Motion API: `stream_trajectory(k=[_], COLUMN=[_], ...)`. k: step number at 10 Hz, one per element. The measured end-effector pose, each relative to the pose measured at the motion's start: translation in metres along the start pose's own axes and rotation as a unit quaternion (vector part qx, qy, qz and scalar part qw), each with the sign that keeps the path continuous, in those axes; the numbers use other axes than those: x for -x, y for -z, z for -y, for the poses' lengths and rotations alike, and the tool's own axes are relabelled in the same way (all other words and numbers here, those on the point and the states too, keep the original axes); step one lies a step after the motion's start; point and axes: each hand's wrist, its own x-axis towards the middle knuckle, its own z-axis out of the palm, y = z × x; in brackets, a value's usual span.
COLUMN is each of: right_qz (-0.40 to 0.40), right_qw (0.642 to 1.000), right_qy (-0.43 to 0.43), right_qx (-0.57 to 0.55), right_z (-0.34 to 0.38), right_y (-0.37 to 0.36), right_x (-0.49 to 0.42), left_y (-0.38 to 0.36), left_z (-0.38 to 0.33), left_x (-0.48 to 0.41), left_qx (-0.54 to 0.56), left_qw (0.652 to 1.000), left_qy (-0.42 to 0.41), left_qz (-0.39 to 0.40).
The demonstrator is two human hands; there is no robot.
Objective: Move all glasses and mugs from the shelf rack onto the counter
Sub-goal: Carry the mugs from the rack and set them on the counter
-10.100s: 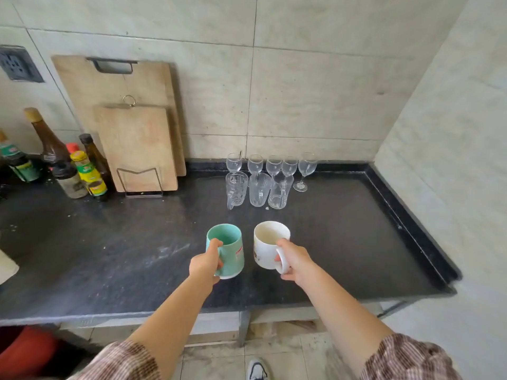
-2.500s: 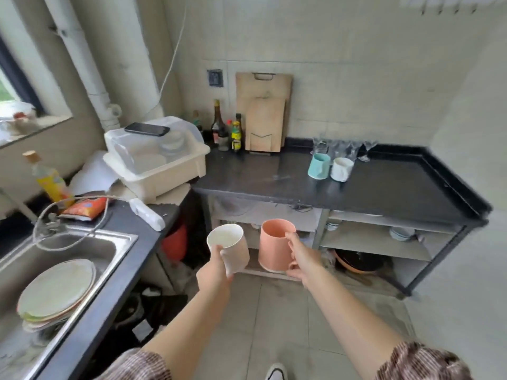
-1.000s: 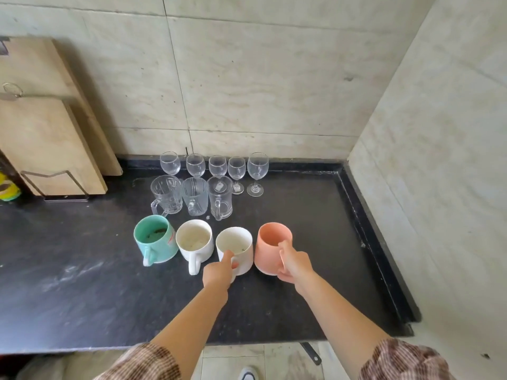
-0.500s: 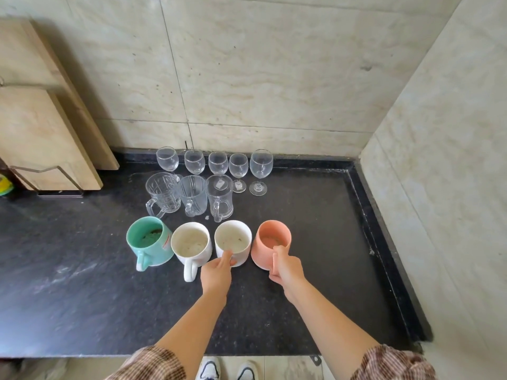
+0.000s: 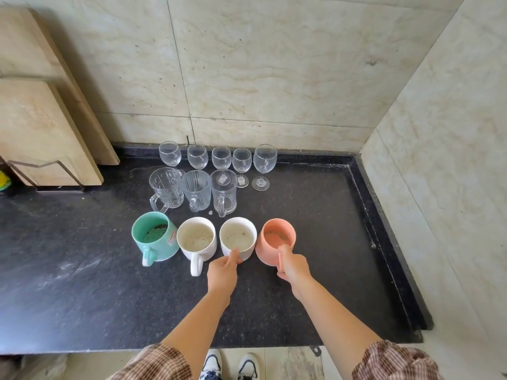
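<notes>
On the black counter (image 5: 315, 215) stands a front row of mugs: a teal mug (image 5: 155, 238), a white mug (image 5: 196, 239), a second white mug (image 5: 238, 238) and a salmon mug (image 5: 275, 242). My left hand (image 5: 222, 271) grips the near side of the second white mug. My right hand (image 5: 293, 268) is closed around the salmon mug's handle. Both mugs rest on the counter. Behind them stand three clear glass mugs (image 5: 196, 190), and several wine glasses (image 5: 241, 161) line the wall.
Two wooden cutting boards (image 5: 41, 127) lean in a wire stand at the left against the tiled wall. The counter has a raised rim at the back and right. Bare counter lies to the right of the salmon mug and in front of the row.
I carried the white and salmon mugs over from the floor side and set them down to the right of the other two mugs. My hands still hold them.
</notes>
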Motion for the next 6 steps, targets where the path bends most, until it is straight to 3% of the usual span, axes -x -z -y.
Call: stream_trajectory(k=[2, 4, 5, 6], right_qz=[-0.053, -0.160, -0.130, -0.075], right_qw=[0.989, 0.906, 0.891, 0.899], right_qy=[0.069, 0.226, 0.293, 0.335], right_qx=[0.121, 0.320, 0.322, 0.270], right_z=[0.006, 0.019, 0.033, 0.062], right_y=[0.003, 0.022, 0.025, 0.027], right_x=[0.004, 0.018, 0.024, 0.043], left_y=[0.012, 0.043, 0.063, 0.078], left_z=[-0.011, -0.036, -0.052, -0.059], left_x=[0.003, 0.019, 0.023, 0.018], left_qx=[-0.099, -0.258, -0.331, -0.315], left_qw=[0.994, 0.959, 0.922, 0.914], left_qy=[-0.019, -0.111, -0.202, -0.254], left_qz=[0.031, 0.032, 0.014, -0.035])
